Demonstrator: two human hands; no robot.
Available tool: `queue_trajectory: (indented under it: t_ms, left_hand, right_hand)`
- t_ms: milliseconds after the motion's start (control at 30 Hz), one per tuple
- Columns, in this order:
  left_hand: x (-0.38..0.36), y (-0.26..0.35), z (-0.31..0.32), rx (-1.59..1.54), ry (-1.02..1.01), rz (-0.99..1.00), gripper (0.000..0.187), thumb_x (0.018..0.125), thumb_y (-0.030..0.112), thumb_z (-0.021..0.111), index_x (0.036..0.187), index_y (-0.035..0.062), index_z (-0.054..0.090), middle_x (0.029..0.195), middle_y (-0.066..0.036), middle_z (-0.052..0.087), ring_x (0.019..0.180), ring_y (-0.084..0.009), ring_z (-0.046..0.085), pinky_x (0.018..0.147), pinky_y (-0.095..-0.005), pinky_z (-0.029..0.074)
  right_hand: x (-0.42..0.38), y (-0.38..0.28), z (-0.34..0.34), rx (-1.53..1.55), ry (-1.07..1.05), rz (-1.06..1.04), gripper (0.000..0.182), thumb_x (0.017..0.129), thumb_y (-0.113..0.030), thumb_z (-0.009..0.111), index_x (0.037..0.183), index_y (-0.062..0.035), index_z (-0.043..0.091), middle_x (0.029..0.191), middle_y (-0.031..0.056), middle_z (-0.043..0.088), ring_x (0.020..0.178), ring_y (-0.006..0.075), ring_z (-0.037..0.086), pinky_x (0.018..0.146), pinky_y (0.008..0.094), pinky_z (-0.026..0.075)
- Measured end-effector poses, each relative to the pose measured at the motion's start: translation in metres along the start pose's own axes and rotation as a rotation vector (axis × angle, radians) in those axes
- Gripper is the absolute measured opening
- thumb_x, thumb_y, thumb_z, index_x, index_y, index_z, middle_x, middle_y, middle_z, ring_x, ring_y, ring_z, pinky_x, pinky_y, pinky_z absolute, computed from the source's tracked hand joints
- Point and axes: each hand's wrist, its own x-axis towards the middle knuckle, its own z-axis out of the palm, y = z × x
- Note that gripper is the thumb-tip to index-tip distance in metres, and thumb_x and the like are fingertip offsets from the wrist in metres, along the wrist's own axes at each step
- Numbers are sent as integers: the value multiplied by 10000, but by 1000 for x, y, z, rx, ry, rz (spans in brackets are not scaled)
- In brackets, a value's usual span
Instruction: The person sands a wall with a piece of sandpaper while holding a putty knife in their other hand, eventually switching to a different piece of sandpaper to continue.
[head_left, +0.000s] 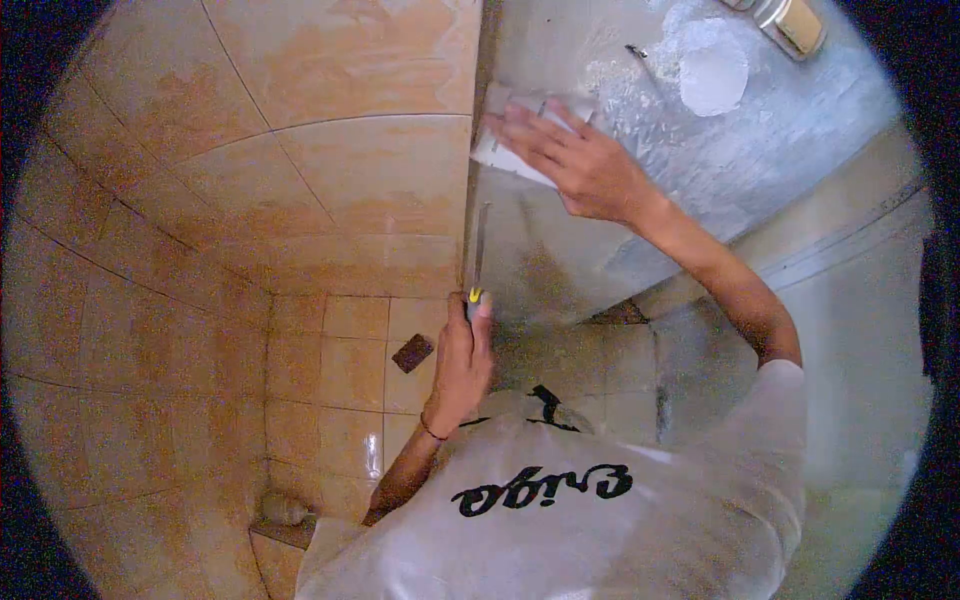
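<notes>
My left hand is closed around the handle of a long, thin metal-shafted tool that looks like a screwdriver, with yellow at the top of its handle. The shaft points away from me, along the edge where the tan tiles meet the grey surface. My right hand lies flat with fingers stretched out over a white, sheet-like piece on that surface. Those fingertips are blurred. Whitish smears and a round white patch mark the grey surface beyond this hand.
A jar-like container lies at the top right, and a small dark object is left of it. Tan tiled walls rise on the left. A dark brown block lies beside my left hand on the tiles below.
</notes>
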Motion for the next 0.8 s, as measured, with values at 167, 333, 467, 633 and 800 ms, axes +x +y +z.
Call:
queue_trajectory:
  t_ms: [167, 333, 467, 633, 800]
  left_hand:
    - [-5, -23, 10, -74, 27, -41, 317, 1025, 275, 414, 1065, -40, 417, 770, -276, 533, 694, -437, 521, 614, -501, 371]
    - [-10, -1, 10, -61, 51, -112, 337, 1027, 288, 417, 1077, -45, 420, 770, -264, 536, 694, -396, 532, 614, -483, 378]
    - [-10, 1, 14, -89, 74, -129, 369, 1031, 312, 401, 1100, -49, 423, 794, -259, 541, 731, -382, 541, 648, -471, 401]
    - [-16, -1, 15, -26, 79, -134, 390, 1037, 325, 377, 1126, -51, 426, 848, -268, 563, 766, -409, 549, 683, -479, 416]
    - [-8, 6, 11, 20, 132, -88, 375, 1039, 330, 366, 1113, -33, 425, 878, -285, 553, 806, -443, 544, 712, -486, 414]
  right_hand:
    - [-1, 11, -3, -23, -45, -139, 828, 687, -100, 608, 1472, -78, 346, 1532, 16, 346, 1418, 159, 308, 1163, 425, 243]
    - [-10, -11, 21, 30, 19, -75, 777, 729, -88, 575, 1471, -72, 345, 1526, 19, 355, 1404, 163, 332, 1160, 428, 249]
    - [-5, 2, 1, 15, 54, 5, 724, 758, -56, 520, 1463, -69, 358, 1524, 28, 358, 1398, 173, 344, 1160, 438, 245]
    - [-10, -12, 18, 86, 74, -8, 698, 771, -54, 504, 1456, -62, 367, 1523, 36, 359, 1413, 186, 319, 1155, 440, 250]
    - [-4, -6, 4, 23, 66, 48, 693, 773, -55, 509, 1452, -68, 375, 1518, 32, 366, 1423, 180, 301, 1159, 435, 246]
